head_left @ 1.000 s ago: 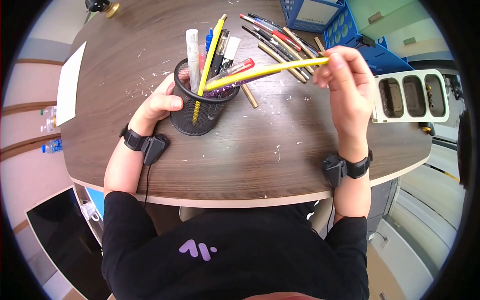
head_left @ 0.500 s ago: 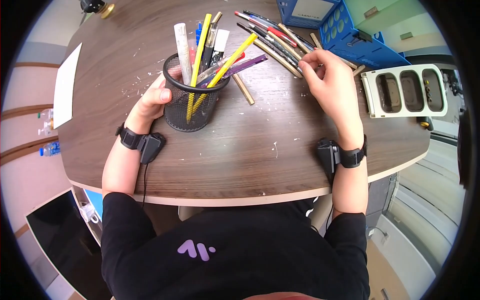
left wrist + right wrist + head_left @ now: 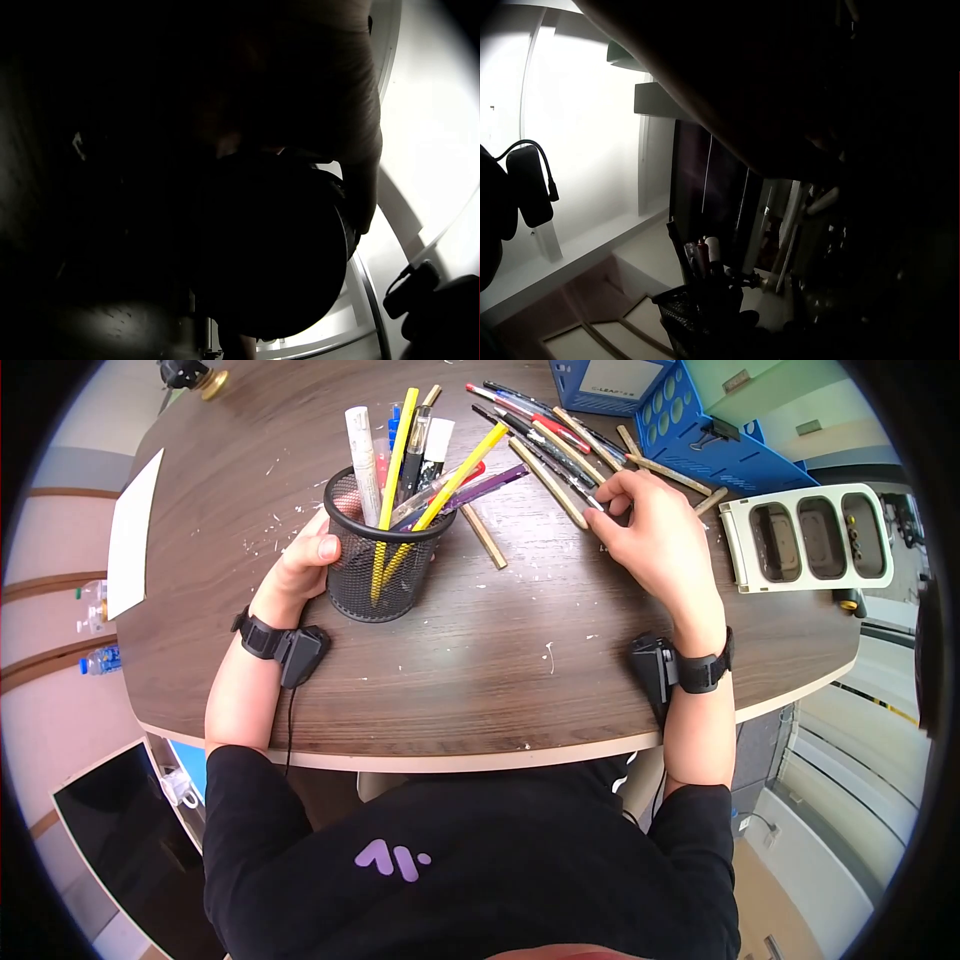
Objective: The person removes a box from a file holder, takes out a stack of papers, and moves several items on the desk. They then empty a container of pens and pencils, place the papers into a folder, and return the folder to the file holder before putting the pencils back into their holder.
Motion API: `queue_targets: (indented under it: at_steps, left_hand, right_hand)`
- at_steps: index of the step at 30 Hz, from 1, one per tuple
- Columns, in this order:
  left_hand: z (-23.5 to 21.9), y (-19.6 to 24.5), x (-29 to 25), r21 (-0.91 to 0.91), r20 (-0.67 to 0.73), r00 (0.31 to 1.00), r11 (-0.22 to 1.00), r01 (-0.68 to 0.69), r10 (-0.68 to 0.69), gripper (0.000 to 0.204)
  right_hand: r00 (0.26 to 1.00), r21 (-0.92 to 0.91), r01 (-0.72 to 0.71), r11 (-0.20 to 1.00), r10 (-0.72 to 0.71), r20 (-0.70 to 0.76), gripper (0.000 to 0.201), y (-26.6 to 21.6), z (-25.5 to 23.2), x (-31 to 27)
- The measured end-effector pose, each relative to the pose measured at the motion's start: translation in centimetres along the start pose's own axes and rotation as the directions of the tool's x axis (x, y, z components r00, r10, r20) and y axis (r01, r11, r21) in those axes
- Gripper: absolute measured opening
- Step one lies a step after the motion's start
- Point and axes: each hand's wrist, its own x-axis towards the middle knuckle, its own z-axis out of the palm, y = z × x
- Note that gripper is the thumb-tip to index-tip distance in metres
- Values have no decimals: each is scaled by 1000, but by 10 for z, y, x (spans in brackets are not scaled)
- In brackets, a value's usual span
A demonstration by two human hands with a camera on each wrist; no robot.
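My left hand [image 3: 305,555] grips the black mesh pen cup [image 3: 375,575] from its left side, thumb along the wall; its other fingers are mostly hidden behind the cup. The cup holds two yellow pencils [image 3: 455,480], a white marker [image 3: 361,460], a purple pen [image 3: 490,490] and several other pens. At the right, my right hand [image 3: 660,540] pinches the near end of a dark pen [image 3: 560,475] between thumb and fingertips, at the edge of a loose pile of pens and gold pencils [image 3: 545,478]. Both wrist views are very dark; the cup is a black shape in the left one.
One gold pencil [image 3: 485,538] lies just right of the cup. Blue organizers [image 3: 690,440] stand behind the pile. A white three-compartment tray [image 3: 735,550] is beyond my right hand. A white sheet [image 3: 135,535] lies at the far left. White flecks dot the table [image 3: 480,660].
My right hand let go of the yellow pencil, which now leans in the cup, and moved left and down to the pile's near end. The left hand keeps its grip on the cup.
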Motion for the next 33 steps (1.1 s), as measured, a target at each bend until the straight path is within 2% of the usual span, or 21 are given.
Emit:
queue_targets:
  at_steps: [4, 7, 10, 11, 12, 15, 16, 19, 20, 23, 25, 27, 30, 33]
  left_hand:
    - [-1, -1, 0, -1, 5, 1000, 1000, 4, -4, 115]
    - [-1, -1, 0, -6, 1, 1000, 1000, 3, -3, 115]
    - [-2, 1, 0, 2, 28, 999, 1000, 24, -24, 115]
    - [0, 2, 0, -7, 28, 999, 1000, 23, -23, 115]
    - [4, 3, 1, -17, 29, 999, 1000, 21, -20, 115]
    - [0, 1, 1, -10, 27, 999, 1000, 23, -23, 116]
    - [-2, -1, 1, -1, 26, 999, 1000, 26, -26, 116]
    - [-3, -1, -1, 0, 21, 999, 1000, 28, -28, 116]
    - [-3, -1, 0, 6, 22, 1000, 1000, 21, -22, 116]
    - [1, 1, 1, -6, 25, 1000, 1000, 14, -14, 115]
    - [7, 5, 0, -34, 27, 999, 999, 23, -22, 114]
    - [10, 8, 0, -29, 40, 999, 999, 32, -31, 114]
    - [11, 8, -1, -17, 19, 1000, 1000, 25, -25, 116]
    - [2, 2, -1, 13, 8, 1000, 1000, 6, -6, 115]
  right_hand:
    - [997, -64, 57, 996, -61, -48, 16, 8, 8, 1]
    - [992, 95, 28, 995, -16, -129, 16, 7, 7, 4]
    - [939, 423, 134, 896, 22, -344, 16, 6, 4, 7]
    - [912, 584, 240, 776, 25, -409, 17, 12, 8, 11]
    - [891, 666, 293, 686, 57, -451, 17, 13, 3, 8]
    - [846, 830, 446, 335, 145, -513, 20, 19, -7, 9]
    - [851, 859, 467, 208, 158, -501, 20, 19, -9, 9]
    - [920, 916, 392, -82, 17, -392, 21, 21, -12, 8]
    - [940, 936, 339, -97, 11, -340, 22, 19, -11, 7]
    - [962, 965, 262, -21, -70, -263, 22, 14, -6, 4]
    - [964, 962, 253, 99, -108, -242, 22, 11, -2, 3]
    - [958, 958, 249, 141, -182, -222, 26, 8, 2, 2]
    - [970, 990, 130, -50, -198, -138, 32, -15, -5, -4]
    - [972, 972, 156, 173, -204, -120, 35, -1, 1, 3]
